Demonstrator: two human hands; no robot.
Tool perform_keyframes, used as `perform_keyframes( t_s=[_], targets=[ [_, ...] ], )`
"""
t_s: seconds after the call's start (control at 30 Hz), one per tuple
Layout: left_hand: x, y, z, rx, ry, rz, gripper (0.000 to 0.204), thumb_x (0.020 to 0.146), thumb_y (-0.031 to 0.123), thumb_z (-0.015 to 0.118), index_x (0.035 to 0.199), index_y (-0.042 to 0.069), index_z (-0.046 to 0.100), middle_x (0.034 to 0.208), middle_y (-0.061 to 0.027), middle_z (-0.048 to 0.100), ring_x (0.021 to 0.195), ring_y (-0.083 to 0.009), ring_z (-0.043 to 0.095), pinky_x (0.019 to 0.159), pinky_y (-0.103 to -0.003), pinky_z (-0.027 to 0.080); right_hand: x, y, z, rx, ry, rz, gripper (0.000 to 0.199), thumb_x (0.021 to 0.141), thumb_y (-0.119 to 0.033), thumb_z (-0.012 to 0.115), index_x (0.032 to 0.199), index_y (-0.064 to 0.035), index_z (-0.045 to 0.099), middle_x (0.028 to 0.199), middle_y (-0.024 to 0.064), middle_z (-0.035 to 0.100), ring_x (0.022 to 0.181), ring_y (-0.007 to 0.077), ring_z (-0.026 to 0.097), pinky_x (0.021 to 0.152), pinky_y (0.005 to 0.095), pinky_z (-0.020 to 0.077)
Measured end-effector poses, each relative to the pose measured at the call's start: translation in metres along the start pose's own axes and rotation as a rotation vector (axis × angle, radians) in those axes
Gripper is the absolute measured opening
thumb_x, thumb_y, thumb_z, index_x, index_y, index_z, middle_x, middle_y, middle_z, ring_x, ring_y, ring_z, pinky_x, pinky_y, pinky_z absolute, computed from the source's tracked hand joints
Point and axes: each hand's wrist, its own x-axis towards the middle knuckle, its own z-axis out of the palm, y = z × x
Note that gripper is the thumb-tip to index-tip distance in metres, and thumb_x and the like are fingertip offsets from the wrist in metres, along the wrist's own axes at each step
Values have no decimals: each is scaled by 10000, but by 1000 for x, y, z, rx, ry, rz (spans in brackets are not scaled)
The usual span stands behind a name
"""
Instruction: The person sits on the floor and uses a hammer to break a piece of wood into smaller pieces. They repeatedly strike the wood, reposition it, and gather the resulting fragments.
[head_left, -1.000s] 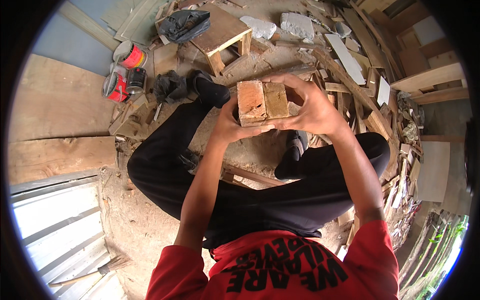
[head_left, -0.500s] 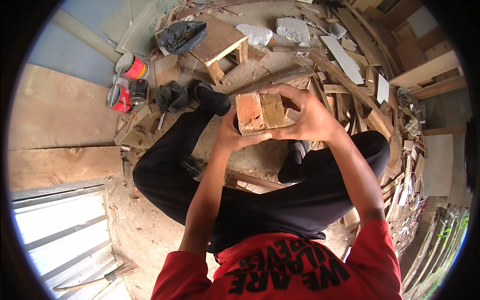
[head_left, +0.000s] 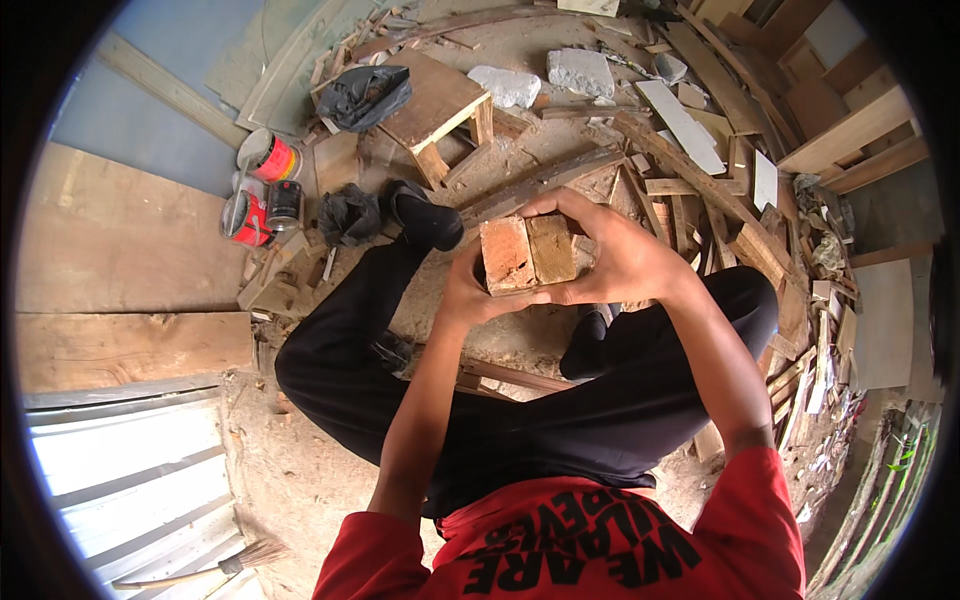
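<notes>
Side by side, a reddish wooden block [head_left: 506, 254] and a yellow-brown wooden block [head_left: 552, 250] are held up in front of me, their squarish ends toward my view. My left hand [head_left: 470, 287] grips the reddish block from the left and below, its fingers mostly hidden. From the right, my right hand [head_left: 622, 258] curls round the brown block, with the index finger over the far side and the thumb along the near side. The two thumbs meet below the blocks. A thin dark line marks where the blocks touch, and the reddish one has a small dark nick.
Beyond my feet stands a low wooden stool [head_left: 432, 100] with a black plastic bag [head_left: 364, 97] on it. Paint cans [head_left: 247, 218] stand at the left. Wood scraps and planks [head_left: 700, 170] pile up at the right, near pale stone chunks [head_left: 580, 73]. A broom [head_left: 240, 562] lies lower left.
The blocks and both hands sit slightly lower in the picture, and the surroundings have shifted a little with my head. The grip on both blocks looks the same.
</notes>
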Motion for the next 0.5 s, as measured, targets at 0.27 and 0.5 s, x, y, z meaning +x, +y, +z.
perform_keyframes(
  t_s=[0.27, 0.5],
  targets=[
    [2, 2, 5, 26, -9, -20, 764, 612, 86, 914, 1268, -47, 546, 1172, -104, 660, 1060, -162, 644, 944, -329, 514, -4, 0, -2, 15, 4, 15, 840, 673, -226, 897, 1368, -32, 467, 1342, 166, 551, 1298, 308, 516, 1105, 412, 397],
    [0, 7, 9, 64, 1, -31, 786, 602, 91, 920, 1273, -53, 538, 1178, -110, 655, 1064, -166, 643, 955, -336, 511, -5, -5, -4, -12, 0, 14, 828, 674, -235, 887, 1373, -42, 486, 1316, 167, 595, 1250, 307, 568, 1075, 401, 433]
  ],
)
